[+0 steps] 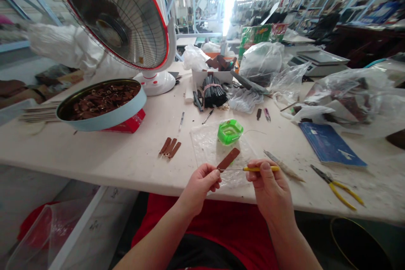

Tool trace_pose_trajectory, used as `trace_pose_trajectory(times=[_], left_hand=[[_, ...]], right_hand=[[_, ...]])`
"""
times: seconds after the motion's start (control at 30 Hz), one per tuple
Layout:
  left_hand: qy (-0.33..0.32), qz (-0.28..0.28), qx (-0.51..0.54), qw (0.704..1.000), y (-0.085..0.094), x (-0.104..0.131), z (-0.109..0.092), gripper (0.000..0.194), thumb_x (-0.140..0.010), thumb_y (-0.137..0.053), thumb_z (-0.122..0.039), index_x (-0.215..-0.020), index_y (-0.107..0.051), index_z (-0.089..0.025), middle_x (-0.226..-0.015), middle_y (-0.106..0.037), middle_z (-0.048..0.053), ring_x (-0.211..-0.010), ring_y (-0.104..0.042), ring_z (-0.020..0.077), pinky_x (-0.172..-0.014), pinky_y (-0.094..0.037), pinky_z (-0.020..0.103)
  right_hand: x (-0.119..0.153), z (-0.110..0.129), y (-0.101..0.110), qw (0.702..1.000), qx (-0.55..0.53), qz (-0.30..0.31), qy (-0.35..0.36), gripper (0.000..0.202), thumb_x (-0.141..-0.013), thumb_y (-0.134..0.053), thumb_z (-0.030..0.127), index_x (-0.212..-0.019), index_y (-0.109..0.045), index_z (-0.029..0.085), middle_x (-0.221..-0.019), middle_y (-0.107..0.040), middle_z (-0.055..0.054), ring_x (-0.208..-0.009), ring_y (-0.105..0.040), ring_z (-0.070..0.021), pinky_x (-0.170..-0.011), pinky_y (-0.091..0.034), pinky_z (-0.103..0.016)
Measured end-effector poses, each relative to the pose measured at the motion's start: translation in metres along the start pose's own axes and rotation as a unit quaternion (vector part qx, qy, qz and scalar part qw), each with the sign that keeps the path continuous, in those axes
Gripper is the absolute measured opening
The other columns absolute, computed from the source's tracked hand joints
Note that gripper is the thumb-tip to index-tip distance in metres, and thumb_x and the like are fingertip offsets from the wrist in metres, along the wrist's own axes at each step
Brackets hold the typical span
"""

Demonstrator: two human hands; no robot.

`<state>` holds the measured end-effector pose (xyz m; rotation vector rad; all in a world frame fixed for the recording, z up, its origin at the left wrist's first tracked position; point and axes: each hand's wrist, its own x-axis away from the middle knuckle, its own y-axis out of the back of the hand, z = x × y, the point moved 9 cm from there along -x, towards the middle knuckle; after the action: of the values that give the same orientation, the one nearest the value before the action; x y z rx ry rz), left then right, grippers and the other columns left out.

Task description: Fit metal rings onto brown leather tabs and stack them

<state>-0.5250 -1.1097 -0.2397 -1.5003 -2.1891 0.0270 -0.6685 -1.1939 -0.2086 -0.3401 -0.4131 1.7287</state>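
Between the fingertips of my left hand (202, 183) is the lower end of a brown leather strap piece (229, 159), which points up and to the right. My right hand (270, 185) pinches the yellow handle of a thin awl-like tool (260, 168). Its slim metal shaft reaches left to the strap end at my left fingertips; whether the tip touches it I cannot tell. Just beyond stands a green plastic tub (230, 132) on a clear plastic sheet (202, 143). Several finished-looking brown strap pieces with metal rings (170, 147) lie in a row to the left.
A round tin (126, 112) heaped with brown pieces sits on a red box at left, before a large fan (155, 82). Yellow-handled pliers (337, 187), a pointed stick (284, 166) and a blue booklet (332, 145) lie at right. Plastic bags (264, 61) crowd the back.
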Motion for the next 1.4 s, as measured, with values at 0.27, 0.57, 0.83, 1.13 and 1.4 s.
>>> trace_pose_trajectory(times=[0.27, 0.57, 0.83, 1.13, 1.4], left_hand=[[-0.027, -0.051, -0.014, 0.998, 0.012, 0.004, -0.008, 0.012, -0.066, -0.050, -0.020, -0.067, -0.039, -0.015, -0.057, -0.039, -0.005, -0.054, -0.032, 0.0053, -0.056, -0.026, 0.021], [-0.034, -0.001, -0.089, 0.995, -0.004, 0.016, -0.023, 0.014, -0.069, -0.053, -0.024, -0.071, -0.044, -0.015, -0.060, -0.044, -0.005, -0.056, -0.037, 0.0064, -0.057, -0.030, 0.022], [-0.052, -0.014, -0.069, 0.996, 0.010, 0.015, -0.025, 0.014, -0.069, -0.055, -0.021, -0.071, -0.043, -0.014, -0.060, -0.047, -0.004, -0.056, -0.042, 0.0062, -0.056, -0.033, 0.021], [-0.094, -0.052, -0.162, 0.981, 0.042, 0.009, -0.025, 0.006, -0.070, -0.048, -0.020, -0.070, -0.045, -0.015, -0.060, -0.045, -0.003, -0.057, -0.042, 0.0083, -0.055, -0.034, 0.022], [-0.122, -0.325, -0.484, 0.804, 0.198, -0.008, -0.074, 0.008, -0.074, -0.047, -0.018, -0.073, -0.054, -0.015, -0.077, -0.058, 0.005, -0.073, -0.052, 0.0153, -0.067, -0.037, 0.027]], right_hand=[[0.005, 0.011, 0.018, 0.998, -0.053, -0.012, 0.007, 0.021, -0.078, -0.058, 0.034, -0.066, -0.054, 0.017, -0.068, -0.051, 0.002, -0.055, -0.043, -0.0060, -0.051, -0.039, -0.020], [0.012, -0.026, -0.034, 0.935, 0.287, 0.204, -0.050, 0.034, -0.081, -0.047, 0.046, -0.066, -0.050, 0.016, -0.059, -0.047, 0.001, -0.056, -0.041, -0.0087, -0.054, -0.034, -0.023], [0.018, -0.045, -0.062, 0.922, 0.261, 0.254, -0.134, 0.024, -0.070, -0.056, 0.037, -0.075, -0.053, 0.014, -0.064, -0.052, 0.001, -0.059, -0.046, -0.0093, -0.055, -0.037, -0.023], [0.018, -0.078, -0.082, 0.922, 0.281, 0.228, -0.141, 0.030, -0.065, -0.057, 0.043, -0.066, -0.050, 0.015, -0.056, -0.049, 0.001, -0.052, -0.043, -0.0089, -0.050, -0.035, -0.023], [0.012, -0.067, -0.078, 0.923, 0.333, 0.164, -0.107, 0.052, -0.068, -0.053, 0.062, -0.096, -0.056, 0.018, -0.066, -0.057, -0.002, -0.062, -0.052, -0.0132, -0.054, -0.044, -0.022]])
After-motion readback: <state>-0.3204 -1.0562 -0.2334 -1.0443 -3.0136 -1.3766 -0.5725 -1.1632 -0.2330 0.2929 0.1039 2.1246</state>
